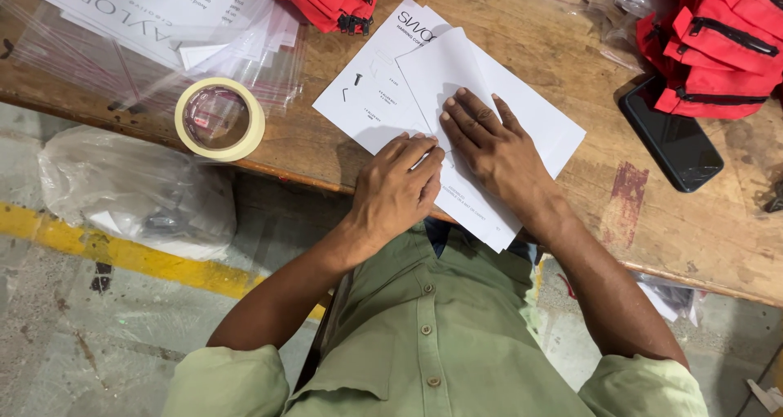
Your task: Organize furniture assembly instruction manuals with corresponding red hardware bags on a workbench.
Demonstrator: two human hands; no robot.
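A clear plastic bag (139, 190) sits on the concrete floor (73, 343) below the table edge, slumped and crinkled, with small dark and pale items inside that are too blurred to tell apart. On the wooden table (693, 221), at the upper left, a stack of flat transparent sleeves (98, 58) holds printed white cards. A roll of cream masking tape (219, 118) lies flat beside that stack, its hollow core showing the glossy plastic beneath.

The white paper sheet (457, 82) lies near the table's front edge, directly before the person, folded so that one panel overlaps another — smooth, matte, with small black diagrams on the exposed lower layer. The right hand (493, 144) is spread flat on the sheet, fingers extended and pressing down; it grasps nothing. The left hand (397, 190) rests beside it, touching it, with fingers curled and fingertips on the paper at the fold; whether it pinches an edge cannot be told.

Red fabric pouches (710, 50) with black zips are heaped at the upper right, and another red bundle (326, 1) sits at the top centre. A black phone (670, 135) lies flat, screen dark, just beside the right-hand heap. The tabletop is worn, scratched timber with a reddish stain. A yellow painted line (122, 254) crosses the floor.
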